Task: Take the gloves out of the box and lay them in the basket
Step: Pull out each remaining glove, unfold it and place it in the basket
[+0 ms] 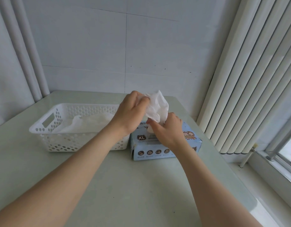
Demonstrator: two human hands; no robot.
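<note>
A light blue glove box (164,145) marked XL lies on the table, right of a white perforated basket (59,128). Pale translucent gloves (90,122) lie inside the basket. My left hand (130,112) pinches the top of a white glove (157,107) lifted above the box. My right hand (167,130) sits on the box top and grips the glove's lower end, where another bit of glove (150,129) pokes from the opening.
The pale green table (125,185) reaches a tiled wall at the back. A white radiator (249,79) stands at the right, with a window sill (272,174) below it. White pipes (25,51) run up the left corner.
</note>
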